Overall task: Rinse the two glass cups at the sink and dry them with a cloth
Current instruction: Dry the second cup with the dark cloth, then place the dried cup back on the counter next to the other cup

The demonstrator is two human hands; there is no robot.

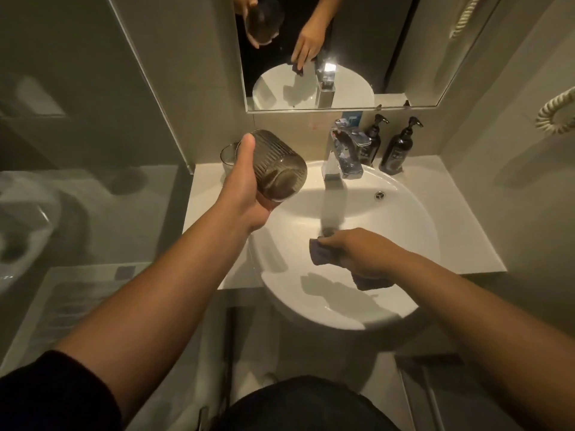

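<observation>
My left hand (245, 188) grips a ribbed smoky glass cup (277, 166), tilted with its base toward me, above the left rim of the white sink (404, 219). A second glass cup (228, 157) stands on the counter behind it, partly hidden by my thumb. Over the middle of the basin, my right hand (357, 253) holds a dark grey cloth (323, 251) bunched in its fingers, with one corner hanging below the hand. The cloth sits in front of the chrome faucet (343, 157). I cannot tell whether water is running.
Two dark pump bottles (399, 147) stand on the counter right of the faucet. A mirror (342, 48) hangs above. A coiled white cord (557, 115) hangs on the right wall. A toilet and a floor mat lie to the left, below the counter.
</observation>
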